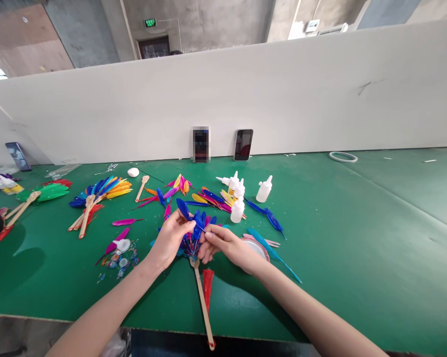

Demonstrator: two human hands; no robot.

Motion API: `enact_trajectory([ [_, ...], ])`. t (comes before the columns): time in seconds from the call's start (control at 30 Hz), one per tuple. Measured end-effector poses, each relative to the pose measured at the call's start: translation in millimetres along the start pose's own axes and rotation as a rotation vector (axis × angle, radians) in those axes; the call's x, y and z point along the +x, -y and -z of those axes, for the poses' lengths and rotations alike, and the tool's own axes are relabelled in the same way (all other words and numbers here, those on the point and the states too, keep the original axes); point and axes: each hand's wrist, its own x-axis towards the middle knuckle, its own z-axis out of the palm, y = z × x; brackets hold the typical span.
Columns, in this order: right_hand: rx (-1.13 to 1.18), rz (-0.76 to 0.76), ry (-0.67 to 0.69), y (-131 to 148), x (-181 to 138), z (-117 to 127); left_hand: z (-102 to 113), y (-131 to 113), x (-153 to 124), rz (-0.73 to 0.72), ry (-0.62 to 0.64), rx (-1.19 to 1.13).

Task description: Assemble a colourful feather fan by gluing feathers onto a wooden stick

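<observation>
A blue feather (184, 208) is pinched between the thumb and fingers of my left hand (173, 235). My right hand (221, 243) closes its thumb and forefinger on the lower end of the same feather. Beneath both hands lies a feather fan (191, 244) of blue, magenta and teal feathers, partly covered by my fingers. Its wooden handle (202, 302) points towards the table's front edge, with a red tassel (207, 287) beside it. A round lid or dish (258, 248) shows partly behind my right wrist.
White squeeze bottles (237, 209) stand behind my right hand, among loose coloured feathers (214, 198). More feather fans (103, 193) lie at the left. Small scraps (122, 260) sit near my left forearm. Phones (243, 145) lean on the white partition (301, 99); a ring (343, 157) lies far right.
</observation>
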Motion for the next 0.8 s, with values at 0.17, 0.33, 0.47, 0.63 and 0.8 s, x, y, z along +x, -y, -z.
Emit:
enact_trajectory([
  [0.17, -0.026, -0.003, 0.008, -0.4, 0.6, 0.3, 5.7, 2.1, 0.2, -0.061, -0.078, 0.209],
  [0.33, -0.078, 0.008, 0.010, 4.0, -0.3, 0.4, 12.8, 1.2, 3.7, -0.149, -0.182, 0.372],
  [0.47, -0.107, 0.013, -0.002, 6.8, -1.9, 0.8, 17.1, -4.4, 8.4, -0.218, -0.281, 0.308],
  [0.63, -0.140, 0.009, -0.033, 7.8, -3.1, 1.4, 14.1, -10.4, 7.1, -0.132, -0.082, 0.400],
  [0.8, -0.156, 0.009, -0.018, 7.7, -3.2, 1.0, 10.4, -9.5, 2.2, -0.131, -0.025, 0.502],
])
